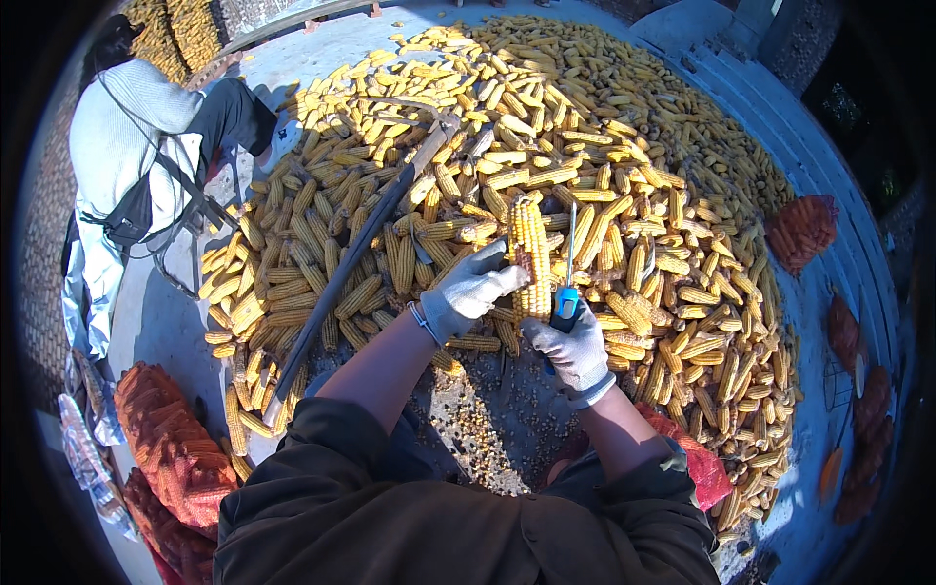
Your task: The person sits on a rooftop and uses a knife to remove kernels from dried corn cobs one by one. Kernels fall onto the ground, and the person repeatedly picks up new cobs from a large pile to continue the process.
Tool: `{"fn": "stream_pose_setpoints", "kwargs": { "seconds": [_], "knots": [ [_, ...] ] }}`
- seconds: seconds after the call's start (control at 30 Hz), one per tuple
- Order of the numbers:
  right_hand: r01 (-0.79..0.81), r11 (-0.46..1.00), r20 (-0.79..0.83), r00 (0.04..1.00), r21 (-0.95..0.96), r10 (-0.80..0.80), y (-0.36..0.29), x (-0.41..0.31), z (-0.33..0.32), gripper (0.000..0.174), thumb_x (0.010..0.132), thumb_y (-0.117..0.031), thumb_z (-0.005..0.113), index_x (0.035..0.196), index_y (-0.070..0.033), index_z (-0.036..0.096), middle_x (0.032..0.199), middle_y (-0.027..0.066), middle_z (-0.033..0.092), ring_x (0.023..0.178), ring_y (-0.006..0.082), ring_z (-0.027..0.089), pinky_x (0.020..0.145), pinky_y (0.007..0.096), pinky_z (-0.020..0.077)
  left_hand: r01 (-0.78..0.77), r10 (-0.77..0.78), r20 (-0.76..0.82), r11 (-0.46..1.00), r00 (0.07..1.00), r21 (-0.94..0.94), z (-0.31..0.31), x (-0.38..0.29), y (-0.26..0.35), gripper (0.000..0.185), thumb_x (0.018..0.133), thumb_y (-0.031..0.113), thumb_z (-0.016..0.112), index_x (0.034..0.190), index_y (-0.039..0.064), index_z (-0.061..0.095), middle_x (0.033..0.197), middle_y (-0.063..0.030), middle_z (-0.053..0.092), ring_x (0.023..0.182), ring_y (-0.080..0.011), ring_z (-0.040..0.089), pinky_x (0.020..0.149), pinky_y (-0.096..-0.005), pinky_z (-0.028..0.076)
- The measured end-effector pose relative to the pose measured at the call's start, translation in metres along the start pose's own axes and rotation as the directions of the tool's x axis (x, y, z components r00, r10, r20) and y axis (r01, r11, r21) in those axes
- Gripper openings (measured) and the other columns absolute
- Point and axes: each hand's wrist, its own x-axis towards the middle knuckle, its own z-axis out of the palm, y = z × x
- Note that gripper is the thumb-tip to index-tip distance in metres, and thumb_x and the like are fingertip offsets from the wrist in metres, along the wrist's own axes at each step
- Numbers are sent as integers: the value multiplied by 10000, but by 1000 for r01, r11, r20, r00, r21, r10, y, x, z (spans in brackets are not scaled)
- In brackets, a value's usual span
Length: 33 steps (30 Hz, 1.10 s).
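Observation:
My left hand (472,287), in a pale work glove, holds an ear of corn (531,256) upright, its thumb across the cob. A dark reddish patch marks the middle of the ear, among yellow kernels. My right hand (572,351), gloved too, grips the blue and black handle of a screwdriver (566,301), whose metal shaft points up just right of the ear. The right thumb lies near the ear's lower end; whether it touches cannot be told. Around both hands spreads a large heap of husked corn ears (351,256). Loose kernels (468,431) lie on the ground below.
A long-handled fork (358,248) lies over the heap on the left. Another person (139,131) sits at the upper left. Red mesh sacks (172,446) stand at the lower left, with another filled sack (803,232) at the right. Concrete steps (797,139) edge the right side.

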Motion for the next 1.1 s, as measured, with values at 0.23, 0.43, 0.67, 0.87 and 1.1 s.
{"fn": "stream_pose_setpoints", "kwargs": {
  "seconds": [0.23,0.43,0.67,0.87,1.1],
  "knots": [
    [50,971,-42,997,-236,-61,-1,-2,7,448,692,-23,762,1049,-11,493,934,71,616,816,147,616,743,283,521,-264,328,15,785,944,-561,-11,11,-17,366,903,29,468,1269,39,477,1154,-95,593,1129,-169,534,891,-310,450],
    [-226,778,228,968,586,110,52,7,-15,279,924,-146,482,1129,43,476,1048,193,571,932,287,603,865,396,507,-338,282,-187,813,941,-475,-7,16,-25,422,936,116,493,1346,105,393,1167,-103,548,1109,-241,553,874,-379,501],
    [-174,972,149,977,157,151,49,-2,0,235,904,-22,506,1133,29,518,1101,181,589,944,254,619,884,366,509,-284,271,-111,764,956,-579,-10,6,-13,469,919,242,538,1343,99,395,1222,-151,527,1141,-316,531,939,-473,457],
    [-195,944,56,981,264,187,53,-6,4,270,770,-29,705,992,-95,566,842,27,630,713,142,615,607,284,509,-468,379,-294,811,878,-352,2,3,0,396,899,224,600,1228,49,464,1002,-137,573,947,-245,596,857,-418,515],
    [-203,948,92,978,245,186,39,-12,11,327,759,-12,698,1058,-73,581,863,62,645,705,150,621,630,295,523,-434,231,-413,744,881,-509,-1,-1,9,261,888,190,583,1084,37,501,929,-103,558,840,-251,603,826,-452,525]
  ]
}}
